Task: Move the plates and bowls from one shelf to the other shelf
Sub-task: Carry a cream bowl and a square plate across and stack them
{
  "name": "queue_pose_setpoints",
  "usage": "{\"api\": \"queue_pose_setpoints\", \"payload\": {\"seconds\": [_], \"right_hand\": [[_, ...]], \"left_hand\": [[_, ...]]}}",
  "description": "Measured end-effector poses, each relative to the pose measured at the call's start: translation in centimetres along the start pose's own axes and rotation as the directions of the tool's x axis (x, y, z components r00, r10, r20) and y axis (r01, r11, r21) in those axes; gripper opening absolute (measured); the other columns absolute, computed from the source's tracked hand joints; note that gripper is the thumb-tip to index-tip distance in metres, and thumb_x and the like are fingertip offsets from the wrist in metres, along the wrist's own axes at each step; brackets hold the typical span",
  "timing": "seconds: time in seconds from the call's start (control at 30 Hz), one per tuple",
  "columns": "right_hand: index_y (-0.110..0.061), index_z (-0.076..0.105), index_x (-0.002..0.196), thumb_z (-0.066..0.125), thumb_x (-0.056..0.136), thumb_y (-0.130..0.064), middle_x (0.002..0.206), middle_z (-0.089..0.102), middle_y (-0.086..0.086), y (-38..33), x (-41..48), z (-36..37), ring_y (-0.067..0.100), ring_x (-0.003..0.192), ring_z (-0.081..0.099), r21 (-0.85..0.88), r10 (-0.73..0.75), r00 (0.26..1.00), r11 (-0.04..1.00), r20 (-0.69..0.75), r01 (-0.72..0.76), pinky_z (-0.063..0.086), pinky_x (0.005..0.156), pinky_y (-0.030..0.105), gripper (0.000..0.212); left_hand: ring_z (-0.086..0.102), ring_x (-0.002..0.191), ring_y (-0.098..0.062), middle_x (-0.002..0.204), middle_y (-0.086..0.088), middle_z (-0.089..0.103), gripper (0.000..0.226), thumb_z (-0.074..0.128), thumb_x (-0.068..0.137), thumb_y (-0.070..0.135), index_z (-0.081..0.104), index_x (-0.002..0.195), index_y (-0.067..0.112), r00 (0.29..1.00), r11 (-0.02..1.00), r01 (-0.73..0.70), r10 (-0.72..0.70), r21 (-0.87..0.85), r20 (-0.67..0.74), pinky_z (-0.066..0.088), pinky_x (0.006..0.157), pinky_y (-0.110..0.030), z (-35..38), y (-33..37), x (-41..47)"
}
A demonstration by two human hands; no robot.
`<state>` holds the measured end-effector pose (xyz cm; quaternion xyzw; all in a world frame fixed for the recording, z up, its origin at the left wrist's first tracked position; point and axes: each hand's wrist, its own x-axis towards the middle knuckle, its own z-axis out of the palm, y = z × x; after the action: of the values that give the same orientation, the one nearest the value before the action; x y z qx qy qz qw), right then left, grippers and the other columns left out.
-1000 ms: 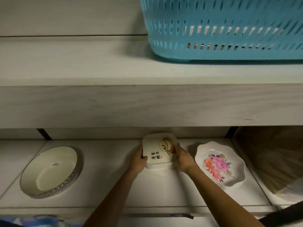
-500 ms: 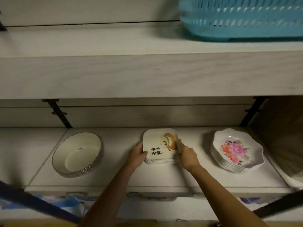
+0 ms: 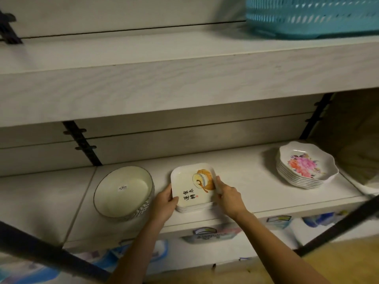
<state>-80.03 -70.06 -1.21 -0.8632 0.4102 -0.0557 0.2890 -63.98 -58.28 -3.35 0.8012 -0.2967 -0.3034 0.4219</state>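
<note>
Presently, from the head view, the only one supplied, we find three lots of crockery on the lower shelf (image 3: 246,177): a stack of round bowls (image 3: 123,191) at the left, a stack of square plates (image 3: 190,187) in the middle near the front edge, and a stack of flowered plates (image 3: 305,167) well apart at the right. We record the left hand (image 3: 164,203) clamped on the left edge of the square plates, thumb over the rim of the top one. The right hand (image 3: 229,198) grips the opposite edge, so the hands are apart with the stack between them. We cannot tell whether the stack rests on the shelf or is raised just clear of it. The upper shelf (image 3: 143,56) shows only a blue basket (image 3: 311,17) at its right end and no crockery in the part in view. We judge the task to be at an early stage if the upper shelf is the destination: nothing appears transferred, the square plates are the lot in hand, and the bowls and flowered plates are left to move. Which shelf is the destination we cannot confirm from this view.
</note>
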Motion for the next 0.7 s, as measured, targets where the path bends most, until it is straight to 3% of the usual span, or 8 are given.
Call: {"api": "queue_pose_setpoints", "payload": {"seconds": [0.2,0.33,0.5,0.6,0.7], "right_hand": [[-0.018,0.020,0.146,0.040,0.096,-0.016,0.119,0.062,0.015,-0.3,-0.8,0.2,0.032,0.103,0.060,-0.015,0.019,0.999,1.000,-0.030,-0.020,0.046,0.090,0.038,0.054],[-0.018,0.023,0.144,0.041,0.095,-0.016,0.119,0.062,0.015,-0.4,-1.2,0.3,0.034,0.104,0.059,-0.006,0.036,0.999,0.999,-0.029,-0.036,0.046,0.090,0.039,0.053],[-0.018,0.031,0.141,0.040,0.097,-0.023,0.128,0.058,0.014,0.3,-0.8,-1.0,0.032,0.111,0.058,-0.033,0.016,0.997,0.999,0.070,-0.013,0.046,0.095,0.041,0.046],[-0.015,0.041,0.139,0.040,0.097,-0.024,0.140,0.050,0.010,1.8,-0.7,-3.1,0.027,0.121,0.054,0.077,0.007,0.998,0.997,0.056,-0.012,0.041,0.105,0.038,0.043],[-0.016,0.046,0.136,0.046,0.095,-0.023,0.138,0.052,0.004,4.4,-0.7,-6.4,0.018,0.117,0.057,0.192,0.002,0.997,0.981,-0.077,0.013,0.042,0.100,0.029,0.041]], "left_hand": [[0.064,0.103,-0.025,0.111,-0.006,0.070,0.052,0.051,0.083,0.000,0.050,0.132,0.020,1.000,0.998,-0.009,0.009,0.055,0.003,0.047,0.083,-0.029,0.1,-0.3,0.0],[0.065,0.101,-0.028,0.110,-0.011,0.070,0.052,0.052,0.083,0.002,0.049,0.132,0.021,1.000,0.995,-0.022,0.023,0.094,-0.017,0.051,0.089,-0.042,0.2,-0.5,0.2],[0.056,0.115,-0.029,0.127,-0.013,0.060,0.050,0.052,0.084,0.000,0.047,0.132,0.013,0.997,0.990,0.071,-0.067,0.119,-0.043,0.047,0.098,-0.044,0.4,0.3,0.3],[0.040,0.131,-0.032,0.143,-0.015,0.043,0.051,0.054,0.086,0.006,0.042,0.135,0.010,0.973,0.956,0.007,0.060,0.294,-0.221,0.034,0.109,-0.050,1.0,2.6,0.4],[0.031,0.136,-0.027,0.147,-0.013,0.036,0.048,0.051,0.089,0.003,0.042,0.136,0.006,0.943,0.973,-0.131,0.181,0.191,-0.279,0.025,0.113,-0.037,2.8,6.5,-0.2]]}}
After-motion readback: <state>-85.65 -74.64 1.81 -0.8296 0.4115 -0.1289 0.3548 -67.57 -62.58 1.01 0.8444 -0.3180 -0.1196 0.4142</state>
